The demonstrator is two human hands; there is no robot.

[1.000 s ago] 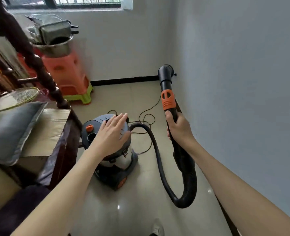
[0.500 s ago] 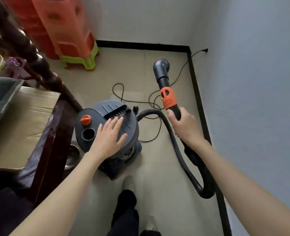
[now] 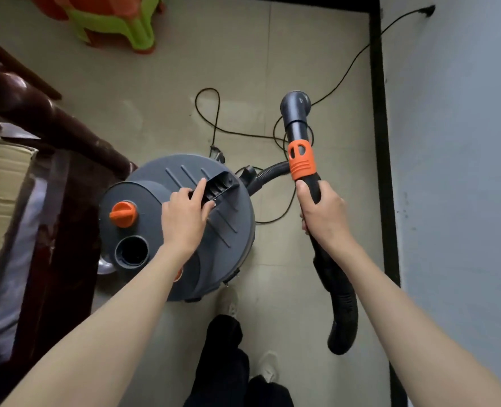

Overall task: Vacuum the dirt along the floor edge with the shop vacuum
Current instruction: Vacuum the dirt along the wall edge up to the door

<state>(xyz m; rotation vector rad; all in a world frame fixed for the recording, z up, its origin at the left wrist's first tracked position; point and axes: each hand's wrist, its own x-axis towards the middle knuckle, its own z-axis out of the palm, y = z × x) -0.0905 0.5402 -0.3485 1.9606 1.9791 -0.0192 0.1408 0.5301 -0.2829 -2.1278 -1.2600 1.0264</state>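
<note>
The grey shop vacuum (image 3: 225, 230) stands on the tiled floor below me, with an orange knob (image 3: 123, 214) and an open port (image 3: 131, 249) on its lid. My left hand (image 3: 184, 215) lies on the lid, fingers curling into the recessed carry handle (image 3: 218, 186). My right hand (image 3: 321, 212) grips the black hose wand (image 3: 294, 133) just below its orange collar (image 3: 301, 160). The round nozzle (image 3: 295, 103) points away from me, above the floor near the black baseboard (image 3: 380, 142). The ribbed hose (image 3: 343, 312) loops down past my right forearm.
A black power cord (image 3: 214, 118) lies in loops on the floor and runs up to the pale wall (image 3: 455, 171) on the right. Dark wooden furniture (image 3: 52, 118) with cardboard stands at left. Orange and green stools (image 3: 117, 19) sit at the back. My feet (image 3: 268, 365) are below.
My head has tilted further down, so the vacuum lid fills more of the view. My left hand has slid forward across the lid and its fingers have curled into the handle recess. The right hand keeps its grip.
</note>
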